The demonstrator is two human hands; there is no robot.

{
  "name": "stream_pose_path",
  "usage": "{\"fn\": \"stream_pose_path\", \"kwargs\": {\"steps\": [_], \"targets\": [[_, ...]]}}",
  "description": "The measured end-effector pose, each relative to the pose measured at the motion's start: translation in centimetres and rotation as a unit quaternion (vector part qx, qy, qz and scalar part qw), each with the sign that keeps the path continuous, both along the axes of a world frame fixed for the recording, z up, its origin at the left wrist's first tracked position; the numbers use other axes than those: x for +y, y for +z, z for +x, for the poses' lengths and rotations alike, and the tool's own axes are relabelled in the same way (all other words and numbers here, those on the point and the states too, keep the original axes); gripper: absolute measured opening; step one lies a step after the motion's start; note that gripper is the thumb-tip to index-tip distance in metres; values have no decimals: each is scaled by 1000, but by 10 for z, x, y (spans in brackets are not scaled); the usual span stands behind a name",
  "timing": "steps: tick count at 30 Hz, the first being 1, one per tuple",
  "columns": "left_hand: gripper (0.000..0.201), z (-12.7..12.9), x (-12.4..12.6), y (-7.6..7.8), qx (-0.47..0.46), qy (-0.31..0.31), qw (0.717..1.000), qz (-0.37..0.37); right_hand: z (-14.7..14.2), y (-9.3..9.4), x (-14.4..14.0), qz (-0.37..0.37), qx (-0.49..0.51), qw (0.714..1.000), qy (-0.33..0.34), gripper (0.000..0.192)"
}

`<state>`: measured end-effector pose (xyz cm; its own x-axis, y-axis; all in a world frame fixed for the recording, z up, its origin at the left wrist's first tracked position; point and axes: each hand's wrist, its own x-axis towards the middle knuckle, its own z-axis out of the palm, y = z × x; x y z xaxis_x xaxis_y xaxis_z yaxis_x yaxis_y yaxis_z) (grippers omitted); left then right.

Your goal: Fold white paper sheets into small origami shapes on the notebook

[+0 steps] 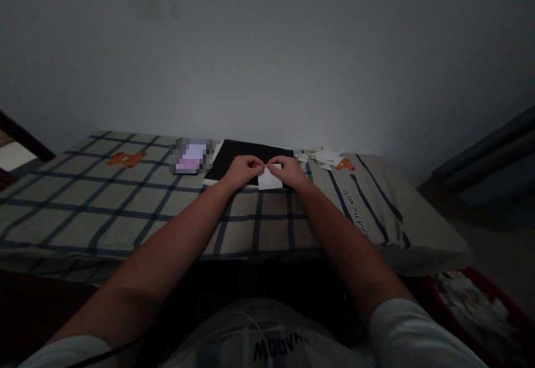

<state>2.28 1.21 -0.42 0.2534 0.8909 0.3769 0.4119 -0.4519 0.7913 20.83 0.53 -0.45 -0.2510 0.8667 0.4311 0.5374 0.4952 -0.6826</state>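
A small white piece of paper (270,180) is pinched along its top edge between my two hands. My left hand (245,169) grips it from the left with closed fingertips. From the right, my right hand (288,169) pinches the same edge, its fingertips almost meeting those of the left. Under both hands lies a flat black sheet or folder (246,149) with a pale border at its lower left. Just right of it is a loose heap of white paper pieces (328,157).
A checked cloth (167,212) covers the table against a grey wall (267,61). A phone-like device with a lit, blurred screen (192,157) lies on the left. At the lower right, a red container (518,306) holds many white scraps (476,306).
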Motion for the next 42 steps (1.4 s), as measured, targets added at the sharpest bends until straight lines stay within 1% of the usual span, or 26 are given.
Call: {"fn": "stream_pose_path", "kwargs": {"steps": [6,12,15,20,24,27,30,33,36,40,42], "targets": [[18,5,-3,0,8,39,999,13,-3,1,-1,63,-35,997,17,15],[18,3,-1,8,16,34,999,-20,-1,2,0,61,-24,998,1,15],[17,-1,2,8,14,38,999,-19,0,4,0,64,-16,998,-1,16],[14,-6,6,7,11,36,999,-15,3,4,1,42,-10,999,-10,18],[13,-6,3,9,13,31,999,-18,3,3,1,28,-3,1000,-12,20],[16,-7,1,12,8,14,1000,-21,3,3,1,11,10,1000,-10,21],[19,-10,1,12,0,1,1000,-12,5,3,2,-3,26,999,-22,22],[18,-14,5,10,-29,12,999,-16,10,3,3,-13,36,998,-46,23],[22,-14,7,7,-56,21,998,-33,13,4,4,-34,49,996,-62,24],[34,-8,4,4,-44,-17,999,-27,9,3,3,-42,53,997,-47,26],[35,-6,3,3,-30,-40,998,-27,7,2,3,-39,56,997,-32,26]]}}
